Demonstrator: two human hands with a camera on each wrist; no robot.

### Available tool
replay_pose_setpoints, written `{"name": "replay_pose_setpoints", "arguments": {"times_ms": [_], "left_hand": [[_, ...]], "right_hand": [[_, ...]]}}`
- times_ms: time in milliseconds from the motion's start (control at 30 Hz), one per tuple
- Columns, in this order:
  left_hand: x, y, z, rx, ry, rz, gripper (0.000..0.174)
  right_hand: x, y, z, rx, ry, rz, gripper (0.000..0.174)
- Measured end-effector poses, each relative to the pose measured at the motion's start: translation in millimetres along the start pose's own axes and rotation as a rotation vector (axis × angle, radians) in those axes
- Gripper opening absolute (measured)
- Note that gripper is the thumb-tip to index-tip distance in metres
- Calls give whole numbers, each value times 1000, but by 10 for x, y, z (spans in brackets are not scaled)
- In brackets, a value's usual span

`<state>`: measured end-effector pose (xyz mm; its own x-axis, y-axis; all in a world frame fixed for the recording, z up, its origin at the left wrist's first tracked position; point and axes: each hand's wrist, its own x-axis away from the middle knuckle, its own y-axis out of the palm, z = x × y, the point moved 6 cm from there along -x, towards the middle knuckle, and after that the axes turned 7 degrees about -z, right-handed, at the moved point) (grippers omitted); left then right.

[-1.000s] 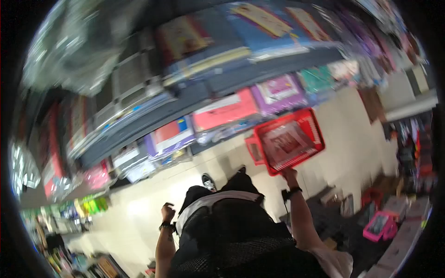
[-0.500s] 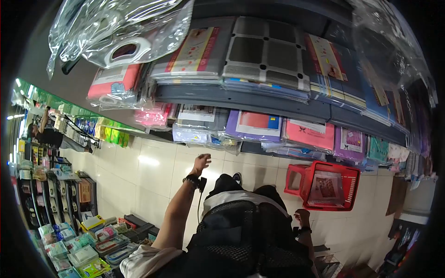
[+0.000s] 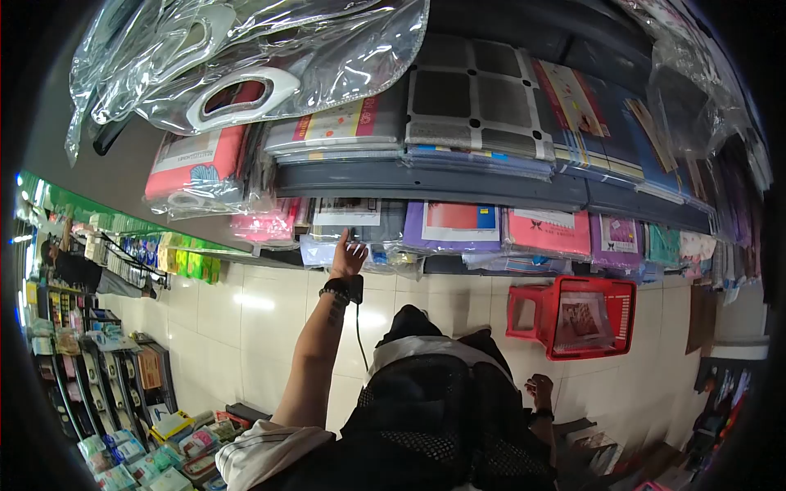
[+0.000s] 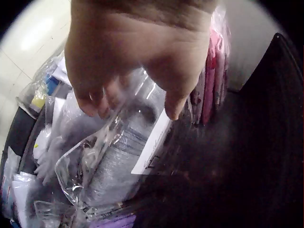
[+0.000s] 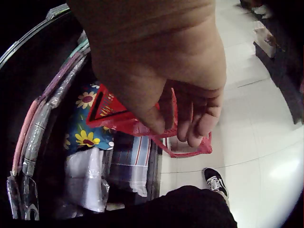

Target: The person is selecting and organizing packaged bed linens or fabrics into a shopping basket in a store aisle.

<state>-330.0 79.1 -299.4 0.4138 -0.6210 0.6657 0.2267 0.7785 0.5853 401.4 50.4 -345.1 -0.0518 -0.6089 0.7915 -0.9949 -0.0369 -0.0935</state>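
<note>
My left hand [image 3: 350, 260] reaches to the lower shelf, at a grey package in clear plastic [image 3: 348, 213] with a white label. In the left wrist view, the left hand [image 4: 137, 61] spans the package [image 4: 121, 161], thumb beside the label [image 4: 151, 152] and fingers on the other side, spread apart from the thumb. My right hand [image 3: 538, 388] hangs by my body with loosely curled fingers and holds nothing. A red shopping basket [image 3: 559, 327] with a plastic-wrapped package [image 3: 584, 319] in it stands on the floor; in the right wrist view, the hand [image 5: 166, 80] overlaps the basket [image 5: 123, 118].
Wrapped packages fill both shelves, among them a purple one [image 3: 413, 225] and a pink one [image 3: 547, 233]. Clear plastic bags [image 3: 327, 82] hang at the upper left, and the shelf edge [image 3: 458, 186] juts above the lower row. A person [image 3: 86, 270] is at the far left.
My right hand has let go of the basket, which stays on the floor. My left hand has risen from beside my body to the grey package, and the view has swung left along the shelves.
</note>
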Motion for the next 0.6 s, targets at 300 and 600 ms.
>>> {"name": "replay_pose_setpoints", "arguments": {"times_ms": [300, 600], "left_hand": [[-263, 11, 0, 6, -53, -52, 34], [-334, 411, 230, 108, -39, -182, 26]], "right_hand": [[293, -60, 742, -152, 191, 135, 11], [123, 18, 614, -92, 158, 58, 18]]}}
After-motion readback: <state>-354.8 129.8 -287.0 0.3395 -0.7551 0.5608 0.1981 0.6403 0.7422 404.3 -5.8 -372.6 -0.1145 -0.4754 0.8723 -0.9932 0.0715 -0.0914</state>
